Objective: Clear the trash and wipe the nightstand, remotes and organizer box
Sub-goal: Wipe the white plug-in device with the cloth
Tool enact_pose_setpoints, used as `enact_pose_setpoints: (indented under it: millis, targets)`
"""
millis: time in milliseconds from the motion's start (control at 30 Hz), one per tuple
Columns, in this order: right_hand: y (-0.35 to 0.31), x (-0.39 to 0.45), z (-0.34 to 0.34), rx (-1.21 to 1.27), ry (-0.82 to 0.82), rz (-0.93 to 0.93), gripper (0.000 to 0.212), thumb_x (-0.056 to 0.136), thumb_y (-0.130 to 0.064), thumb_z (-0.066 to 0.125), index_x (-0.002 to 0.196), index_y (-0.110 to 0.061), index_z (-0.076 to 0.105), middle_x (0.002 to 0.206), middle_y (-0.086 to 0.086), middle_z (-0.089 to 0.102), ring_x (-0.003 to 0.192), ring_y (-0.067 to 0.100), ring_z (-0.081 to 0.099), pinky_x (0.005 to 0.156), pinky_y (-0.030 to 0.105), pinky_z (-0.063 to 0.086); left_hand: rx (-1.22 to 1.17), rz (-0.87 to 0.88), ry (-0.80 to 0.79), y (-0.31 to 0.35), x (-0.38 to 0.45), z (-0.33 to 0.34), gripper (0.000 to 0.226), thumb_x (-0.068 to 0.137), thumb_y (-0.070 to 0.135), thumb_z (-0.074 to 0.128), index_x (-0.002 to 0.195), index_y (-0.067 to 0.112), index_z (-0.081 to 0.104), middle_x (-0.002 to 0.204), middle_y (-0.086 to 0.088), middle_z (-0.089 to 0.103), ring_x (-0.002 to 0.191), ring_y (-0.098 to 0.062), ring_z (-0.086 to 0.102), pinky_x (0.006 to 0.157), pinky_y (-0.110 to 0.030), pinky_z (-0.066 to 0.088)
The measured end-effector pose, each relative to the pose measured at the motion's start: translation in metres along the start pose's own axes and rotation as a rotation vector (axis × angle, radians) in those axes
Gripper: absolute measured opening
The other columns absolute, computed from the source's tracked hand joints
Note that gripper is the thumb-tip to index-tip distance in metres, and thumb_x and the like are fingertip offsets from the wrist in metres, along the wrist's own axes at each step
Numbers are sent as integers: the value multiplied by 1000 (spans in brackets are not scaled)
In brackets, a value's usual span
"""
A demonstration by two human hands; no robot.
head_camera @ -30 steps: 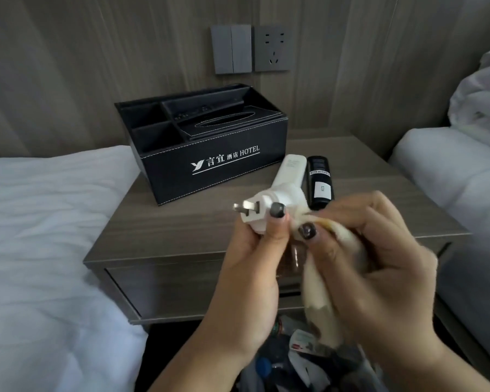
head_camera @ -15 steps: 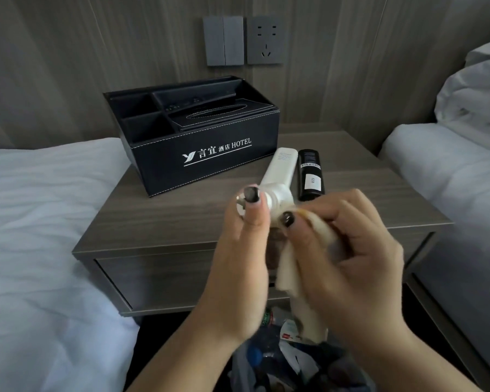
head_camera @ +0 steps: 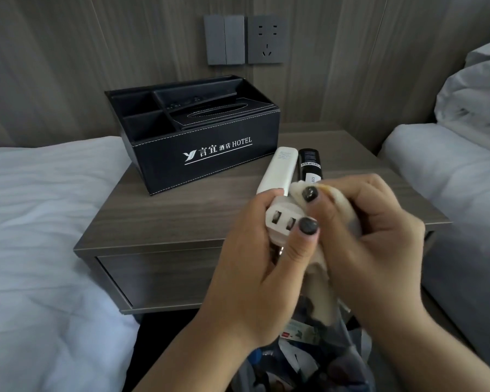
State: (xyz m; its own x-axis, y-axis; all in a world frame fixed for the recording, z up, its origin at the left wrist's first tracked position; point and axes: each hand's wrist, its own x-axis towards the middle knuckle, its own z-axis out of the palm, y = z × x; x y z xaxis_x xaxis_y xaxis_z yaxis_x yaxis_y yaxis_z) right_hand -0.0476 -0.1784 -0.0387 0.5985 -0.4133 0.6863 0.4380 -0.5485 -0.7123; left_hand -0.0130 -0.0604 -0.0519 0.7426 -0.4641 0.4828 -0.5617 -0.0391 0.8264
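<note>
My left hand (head_camera: 255,267) grips a small white charger plug (head_camera: 280,222), its two USB ports facing me, in front of the wooden nightstand (head_camera: 164,222). My right hand (head_camera: 371,233) holds a cream cloth (head_camera: 337,210) bunched against the plug's right side, and the cloth's tail hangs down between my hands. Behind them a white remote (head_camera: 279,172) and a black remote (head_camera: 310,164) lie side by side on the nightstand. The black organizer box (head_camera: 207,154) with HOTEL lettering stands at the back left of the top.
White beds flank the nightstand, one on the left (head_camera: 40,236) and one on the right (head_camera: 450,171). A bag of mixed trash (head_camera: 300,360) sits on the floor below my hands. Grey switches (head_camera: 225,39) and a socket (head_camera: 266,39) are on the wood wall.
My left hand has turned the plug so its USB ports face me instead of its prongs pointing left. The right hand's cloth has shifted along the plug's side.
</note>
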Motion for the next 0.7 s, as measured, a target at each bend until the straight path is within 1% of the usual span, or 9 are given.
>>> enact_pose_setpoints:
  millis: [67, 167, 200, 333, 400, 467, 567, 633, 700]
  targets:
    - [2, 9, -6, 8, -52, 27, 8, 85, -18, 66, 83, -25, 69, 84, -5, 66, 81, 8, 64, 70, 15, 48, -32, -11, -15, 4, 0, -2, 56, 79, 79, 40, 109, 34, 55, 89, 7, 67, 77, -13, 65, 63, -18, 49]
    - [4, 12, -14, 110, -218, 43, 5, 84, -22, 68, 84, -18, 72, 84, -4, 67, 83, 14, 66, 72, 20, 51, -102, -39, -44, 5, -2, -9, 56, 74, 70, 60, 113, 29, 58, 92, 5, 71, 79, -17, 70, 65, -41, 58]
    - [5, 12, -17, 156, -269, 62, 8, 84, -23, 69, 85, -16, 73, 84, -3, 67, 83, 14, 66, 72, 20, 51, -89, -48, -57, 4, -2, -11, 60, 70, 66, 68, 116, 29, 57, 96, 7, 72, 84, -17, 71, 68, -43, 58]
    - [13, 18, -27, 386, -398, 278, 12, 80, -19, 69, 85, -8, 74, 86, 7, 68, 77, 14, 66, 67, 22, 52, 71, -121, -152, -1, 0, -19, 108, 50, 45, 91, 142, 40, 34, 114, 26, 65, 103, 3, 65, 89, -17, 51]
    - [17, 17, -29, 304, -395, 280, 9, 83, -17, 72, 86, -9, 75, 87, 6, 68, 78, 15, 66, 68, 23, 52, 123, -147, -199, -2, 1, -19, 117, 49, 35, 96, 145, 42, 28, 115, 30, 62, 104, 7, 63, 91, -16, 49]
    - [18, 12, -26, 163, -352, 224, 3, 84, -12, 74, 84, -14, 75, 85, 1, 68, 79, 9, 66, 69, 19, 51, 163, -154, -224, -3, 1, -17, 115, 53, 28, 95, 145, 40, 27, 114, 30, 62, 104, 7, 63, 91, -18, 49]
    - [18, 6, -22, -35, -303, 48, 7, 82, -12, 73, 84, -18, 75, 84, -5, 66, 84, 7, 65, 72, 11, 47, 256, -143, -197, -5, 1, -15, 104, 61, 28, 89, 143, 40, 27, 105, 29, 65, 95, 7, 64, 83, -18, 50]
    - [17, 2, -22, -53, -320, -38, 9, 80, -13, 71, 87, -19, 74, 87, -4, 65, 85, 6, 64, 73, 9, 45, 302, -153, -144, -7, 2, -17, 96, 62, 32, 85, 140, 41, 31, 99, 26, 66, 88, 5, 65, 78, -22, 52]
    - [16, 0, -23, 13, -329, -31, 10, 81, -11, 69, 88, -16, 74, 87, -2, 65, 86, 9, 64, 74, 11, 46, 310, -173, -94, -8, 3, -19, 90, 61, 32, 86, 135, 41, 35, 100, 25, 66, 88, 5, 65, 76, -24, 53]
